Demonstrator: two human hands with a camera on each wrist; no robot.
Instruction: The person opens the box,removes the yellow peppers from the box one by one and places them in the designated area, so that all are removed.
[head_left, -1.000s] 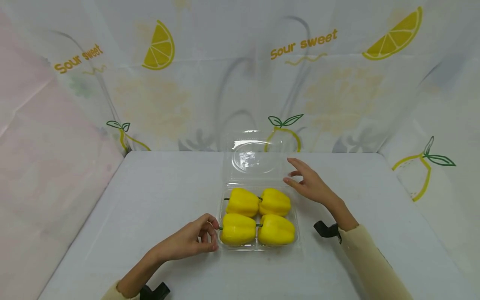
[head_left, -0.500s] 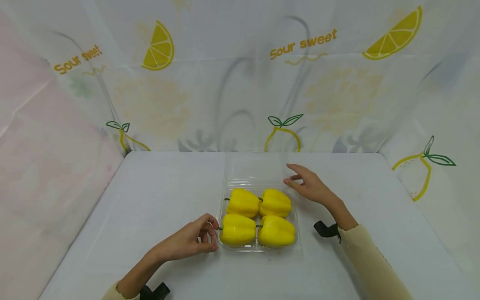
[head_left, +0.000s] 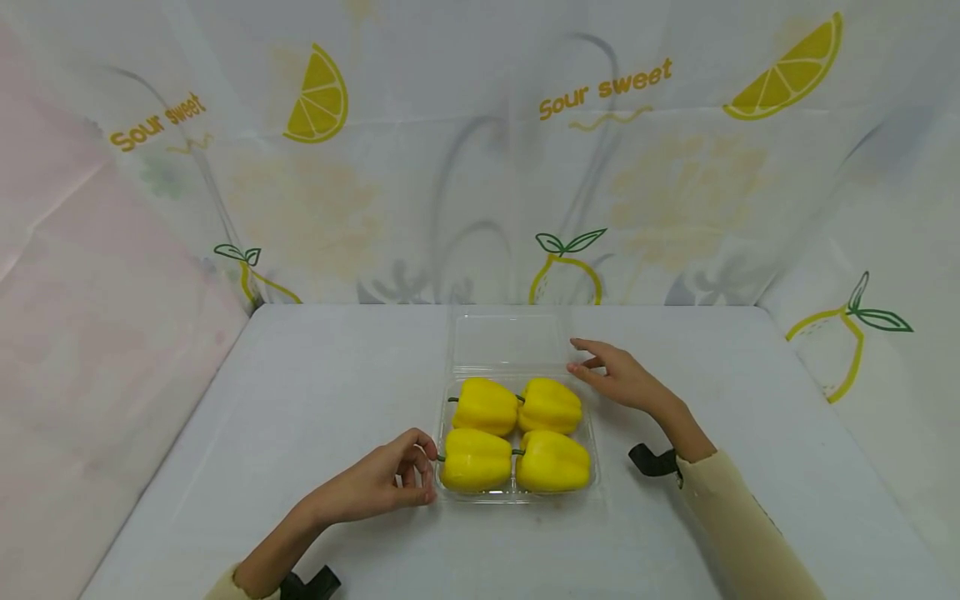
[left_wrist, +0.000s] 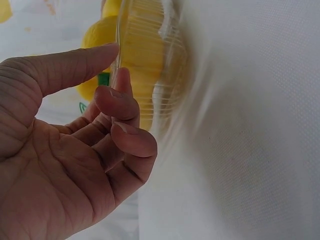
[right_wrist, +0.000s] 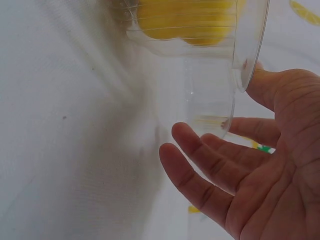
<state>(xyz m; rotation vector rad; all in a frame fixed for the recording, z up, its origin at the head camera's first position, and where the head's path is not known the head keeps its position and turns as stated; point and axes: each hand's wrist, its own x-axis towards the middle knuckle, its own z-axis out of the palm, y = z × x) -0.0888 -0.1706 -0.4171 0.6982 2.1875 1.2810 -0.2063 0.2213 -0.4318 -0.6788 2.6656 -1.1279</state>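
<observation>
Left hand (head_left: pixel 382 483), fingers bent, touches a clear box's (head_left: pixel 517 500) left rim with thumb and forefinger; whether it grips, I cannot tell. Right hand (head_left: pixel 618 377) is spread, thumb by the hinge corner, forefinger at the right edge of the raised-back lid (head_left: pixel 510 342). Four yellow peppers (head_left: pixel 477 460) lie on their sides in the box, two by two, stems to the left. The box sits on a white surface (head_left: pixel 300 400) before a lemon-print cloth (head_left: pixel 465 167). One second ago the lid stood higher against the cloth, bright with glare; now it lies lower, and the right hand has come down slightly too.
</observation>
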